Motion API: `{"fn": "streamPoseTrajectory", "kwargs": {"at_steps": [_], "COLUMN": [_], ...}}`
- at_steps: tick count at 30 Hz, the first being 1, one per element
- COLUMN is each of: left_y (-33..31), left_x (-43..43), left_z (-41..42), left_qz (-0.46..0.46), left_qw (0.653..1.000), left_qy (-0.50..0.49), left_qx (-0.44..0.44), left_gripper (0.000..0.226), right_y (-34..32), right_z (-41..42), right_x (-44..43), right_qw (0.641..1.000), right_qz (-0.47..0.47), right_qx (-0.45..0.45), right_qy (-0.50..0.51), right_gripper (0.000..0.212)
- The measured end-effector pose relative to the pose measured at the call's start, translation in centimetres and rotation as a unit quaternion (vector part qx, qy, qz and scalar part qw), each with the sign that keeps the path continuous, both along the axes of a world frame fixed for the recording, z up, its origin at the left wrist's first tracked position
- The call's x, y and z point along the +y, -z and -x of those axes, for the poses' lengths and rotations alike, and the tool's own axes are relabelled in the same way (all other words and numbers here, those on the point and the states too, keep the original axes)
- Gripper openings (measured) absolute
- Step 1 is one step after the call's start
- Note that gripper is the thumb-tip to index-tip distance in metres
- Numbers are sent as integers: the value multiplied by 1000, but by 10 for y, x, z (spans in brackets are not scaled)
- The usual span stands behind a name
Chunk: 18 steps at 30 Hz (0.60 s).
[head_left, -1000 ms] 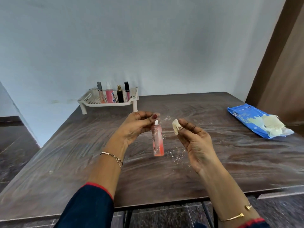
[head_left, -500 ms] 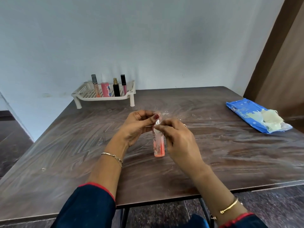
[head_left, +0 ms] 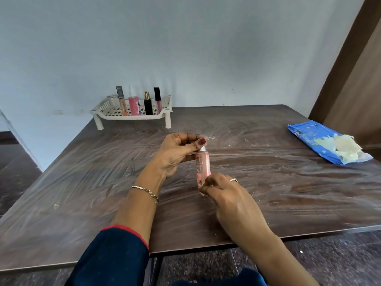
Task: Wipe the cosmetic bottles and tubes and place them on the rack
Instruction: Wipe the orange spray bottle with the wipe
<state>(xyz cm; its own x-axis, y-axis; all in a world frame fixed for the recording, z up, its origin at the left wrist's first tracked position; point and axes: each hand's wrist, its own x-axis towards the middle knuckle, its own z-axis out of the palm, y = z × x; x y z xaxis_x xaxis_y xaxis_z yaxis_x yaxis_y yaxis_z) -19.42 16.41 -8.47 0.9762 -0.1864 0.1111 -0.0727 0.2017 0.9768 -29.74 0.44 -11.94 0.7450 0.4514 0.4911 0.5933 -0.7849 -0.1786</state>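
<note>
Two hands hold a pink bottle (head_left: pixel 203 165) upright over the table (head_left: pixel 82 182), in front of the white rack (head_left: pixel 132 117). The left hand (head_left: pixel 178 154) pinches its cap; the right hand (head_left: pixel 231 200) curls round its base. Four cosmetics (head_left: pixel 148 105) stand in the rack. A blue wipes pack (head_left: pixel 309 135) lies well right of the rack.

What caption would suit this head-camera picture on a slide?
Left hand pinches the pink bottle by its top; right hand grips its base, rack beyond.
</note>
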Motion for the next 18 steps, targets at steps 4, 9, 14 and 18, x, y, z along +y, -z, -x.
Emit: {"fn": "streamPoseTrajectory", "kwargs": {"at_steps": [4,9,14,18], "left_y": [-1,-4,-6,-4], "left_x": [2,2,2,2], "left_z": [2,6,11,10], "left_qz": [7,19,28,25], "left_qw": [1000,999,998,999], "left_qy": [8,28,42,29], "left_qx": [0,-14,-33,-24], "left_gripper": [25,17,17,19], "right_y": [2,-19,-39,-30], "right_z": [2,-17,-34,-25], "right_x": [-1,1,9,8], "right_qw": [1000,998,995,996], "right_qz": [9,-21,-28,-20], "right_qx": [3,-55,-91,-86], "right_qy": [-3,1,17,18], "right_gripper": [30,31,33,35]}}
